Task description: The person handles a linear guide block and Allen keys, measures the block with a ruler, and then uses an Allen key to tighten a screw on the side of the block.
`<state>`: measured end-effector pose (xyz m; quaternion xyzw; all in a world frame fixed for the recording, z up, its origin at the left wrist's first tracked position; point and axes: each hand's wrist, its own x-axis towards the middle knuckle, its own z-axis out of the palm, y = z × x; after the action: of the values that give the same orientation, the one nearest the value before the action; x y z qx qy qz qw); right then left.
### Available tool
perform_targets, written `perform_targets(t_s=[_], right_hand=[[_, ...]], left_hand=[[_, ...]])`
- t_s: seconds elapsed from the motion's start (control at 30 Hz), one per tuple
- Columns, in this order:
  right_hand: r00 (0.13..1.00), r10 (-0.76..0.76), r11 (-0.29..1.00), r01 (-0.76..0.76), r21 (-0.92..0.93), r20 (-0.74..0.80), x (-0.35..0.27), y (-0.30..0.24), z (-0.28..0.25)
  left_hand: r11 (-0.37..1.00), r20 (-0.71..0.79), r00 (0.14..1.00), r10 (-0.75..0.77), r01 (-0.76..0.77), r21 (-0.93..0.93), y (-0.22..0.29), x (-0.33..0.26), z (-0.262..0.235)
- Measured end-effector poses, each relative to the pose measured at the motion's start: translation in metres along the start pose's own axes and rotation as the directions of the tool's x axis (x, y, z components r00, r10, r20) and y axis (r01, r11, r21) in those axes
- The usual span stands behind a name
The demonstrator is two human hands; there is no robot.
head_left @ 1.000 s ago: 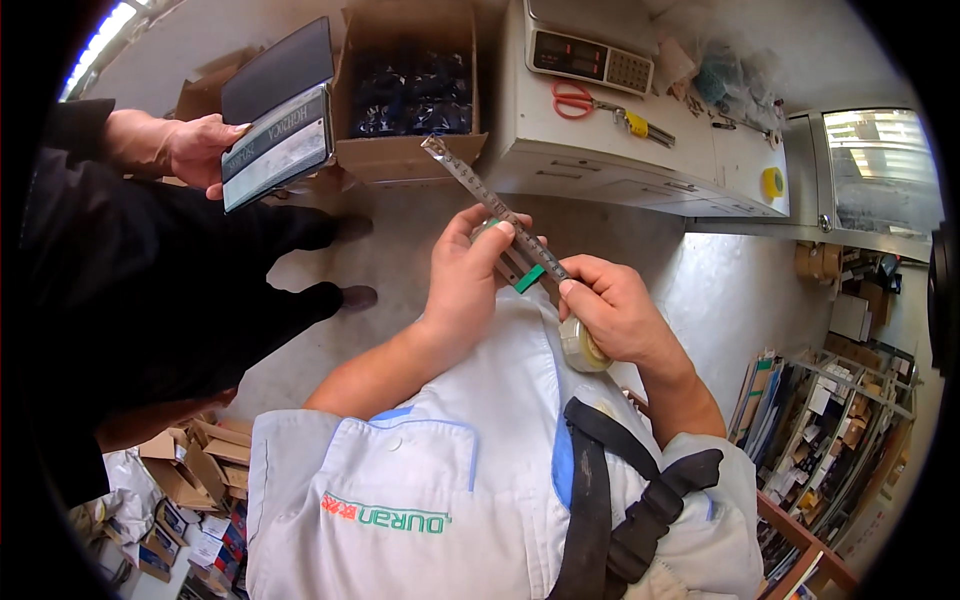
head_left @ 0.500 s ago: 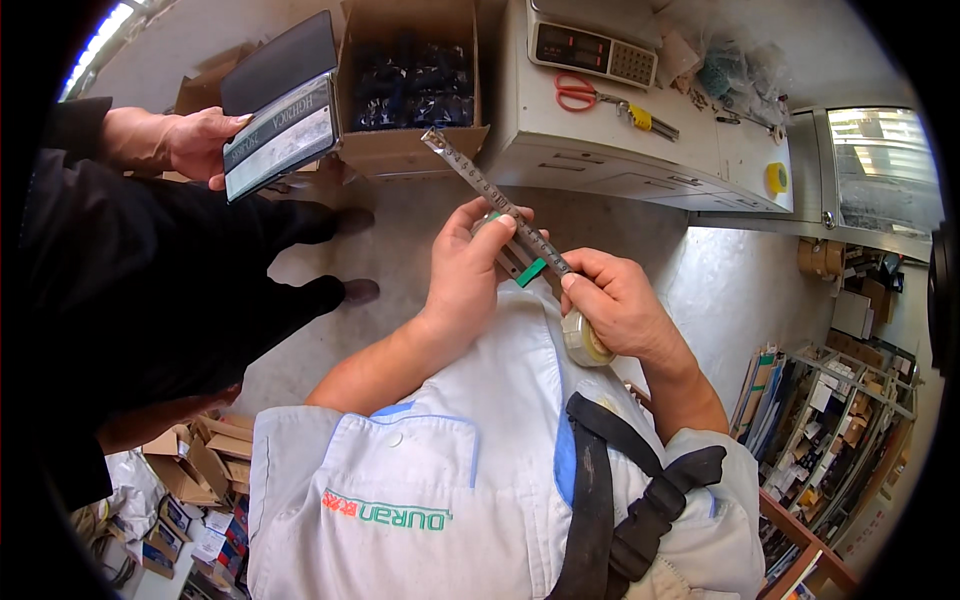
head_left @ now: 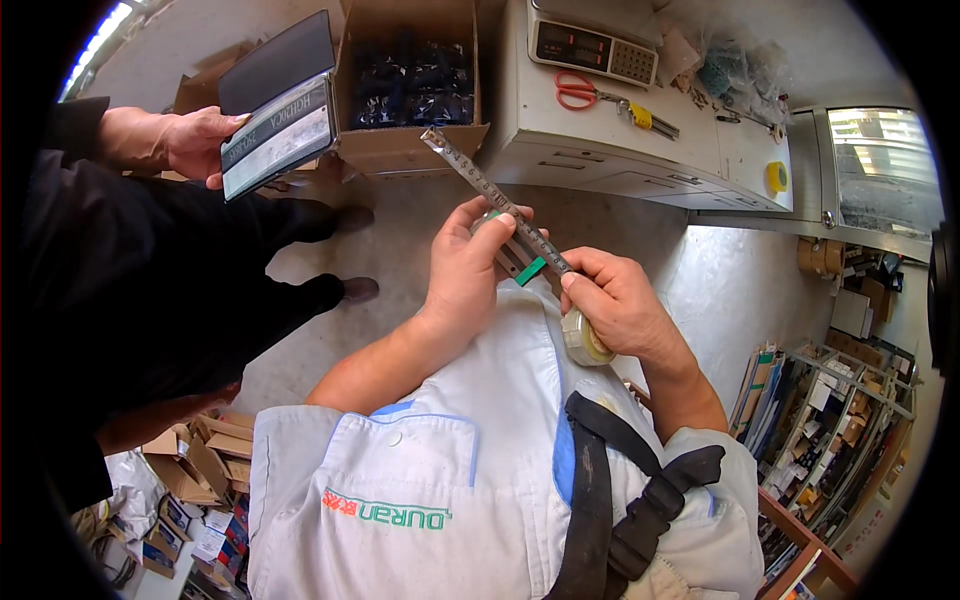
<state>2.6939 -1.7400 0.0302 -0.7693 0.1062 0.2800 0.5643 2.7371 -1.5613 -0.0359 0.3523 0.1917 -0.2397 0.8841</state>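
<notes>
My left hand (head_left: 468, 265) is closed around a small metal block with green ends (head_left: 522, 262). Its thumb presses the blade of a tape measure (head_left: 470, 178) along the block. The blade's hooked free end sticks out past the hand, toward the far left. My right hand (head_left: 622, 305) pinches the blade near its other end. Below those fingers hangs the tape measure's round, pale yellowish case (head_left: 584, 340), partly covered by the hand. The fingers of my left hand under the block are mostly hidden.
At left a person in dark clothes holds an open black folder (head_left: 275, 60) in one hand (head_left: 190, 145). A carton of dark wrapped items (head_left: 410, 140) stands ahead. The white cabinet (head_left: 560, 130) carries a scale (head_left: 590, 50), red scissors (head_left: 575, 92) and yellow tape (head_left: 777, 177). Shelving (head_left: 830, 420) stands right.
The other person's folder has shifted very slightly to the left. My hands, the block and the tape measure stay practically where they were.
</notes>
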Motion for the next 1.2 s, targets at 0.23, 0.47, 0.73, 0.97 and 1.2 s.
perform_targets(t_s=[0.23, 0.47, 0.73, 0.97, 1.2], right_hand=[[1.0, 0.025, 1.0, -0.025, 0.006, -0.003, -0.001, -0.004, 0.0], [1.0, -0.007, 1.0, 0.007, -0.006, -0.001, -0.001, -0.002, -0.002], [0.998, -0.02, 0.999, 0.022, 0.031, -0.055, -0.003, 0.005, 0.003], [0.998, -0.04, 0.999, 0.041, 0.019, -0.053, -0.003, 0.005, 0.002], [0.998, -0.017, 0.999, 0.02, 0.05, -0.065, -0.004, 0.005, 0.004]], left_hand=[[1.0, 0.0, 1.0, -0.002, 0.002, 0.007, 0.0, 0.0, 0.0], [1.0, 0.009, 1.0, 0.012, -0.012, 0.002, -0.001, -0.001, 0.0], [0.999, 0.025, 0.999, 0.034, -0.035, 0.017, -0.001, -0.004, 0.002], [0.997, 0.037, 0.996, 0.075, -0.076, 0.028, -0.003, -0.003, 0.001], [0.988, 0.059, 0.988, 0.144, -0.147, 0.049, -0.005, -0.003, 0.002]])
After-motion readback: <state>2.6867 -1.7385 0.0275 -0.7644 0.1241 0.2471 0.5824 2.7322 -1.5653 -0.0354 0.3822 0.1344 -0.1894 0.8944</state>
